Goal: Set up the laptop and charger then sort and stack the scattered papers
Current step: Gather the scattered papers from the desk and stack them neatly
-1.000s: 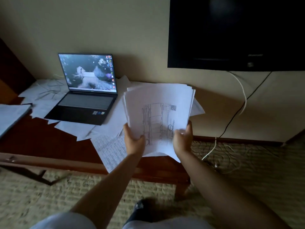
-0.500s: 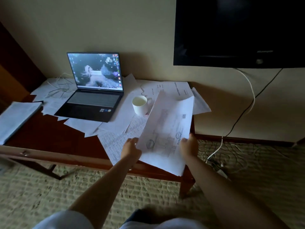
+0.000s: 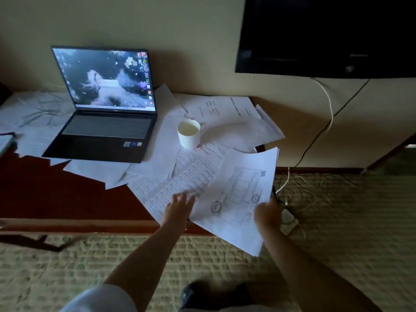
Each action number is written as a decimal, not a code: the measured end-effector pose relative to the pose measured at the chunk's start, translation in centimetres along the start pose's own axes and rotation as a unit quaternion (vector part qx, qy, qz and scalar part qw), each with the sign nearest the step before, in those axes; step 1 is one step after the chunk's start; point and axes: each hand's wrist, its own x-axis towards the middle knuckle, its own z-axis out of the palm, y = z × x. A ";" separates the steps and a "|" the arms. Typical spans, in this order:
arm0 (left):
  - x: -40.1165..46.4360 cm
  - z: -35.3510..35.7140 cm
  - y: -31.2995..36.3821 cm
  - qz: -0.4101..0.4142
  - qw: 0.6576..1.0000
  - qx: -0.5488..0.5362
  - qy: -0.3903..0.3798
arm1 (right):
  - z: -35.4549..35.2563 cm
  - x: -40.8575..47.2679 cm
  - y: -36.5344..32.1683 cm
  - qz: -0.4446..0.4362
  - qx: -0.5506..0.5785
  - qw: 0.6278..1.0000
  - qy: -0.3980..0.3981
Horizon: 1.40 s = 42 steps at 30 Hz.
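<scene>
Lowered since a moment ago, the gathered sheaf of papers now overhangs the desk's right end, pinched by the right hand; the left hand has let go, fingers spread toward the gridded sheet (next pickup, I judge), near the mug and lit laptop; sorting is underway
</scene>
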 end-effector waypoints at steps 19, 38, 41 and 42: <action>-2.8 -7.4 -2.8 -0.062 0.858 -0.419 0.292 | -0.3 -3.2 -2.2 0.036 0.033 0.998 0.044; -4.1 -4.0 0.6 0.031 0.810 -0.573 0.119 | 4.6 -6.8 -6.0 0.142 0.320 0.920 -0.176; -4.0 -3.9 0.1 0.033 0.789 -0.607 0.085 | 5.3 -6.8 -6.2 0.120 0.277 0.941 -0.154; -4.0 -3.9 0.0 0.035 0.788 -0.611 0.067 | 5.4 -6.7 -6.2 0.110 0.262 0.948 -0.147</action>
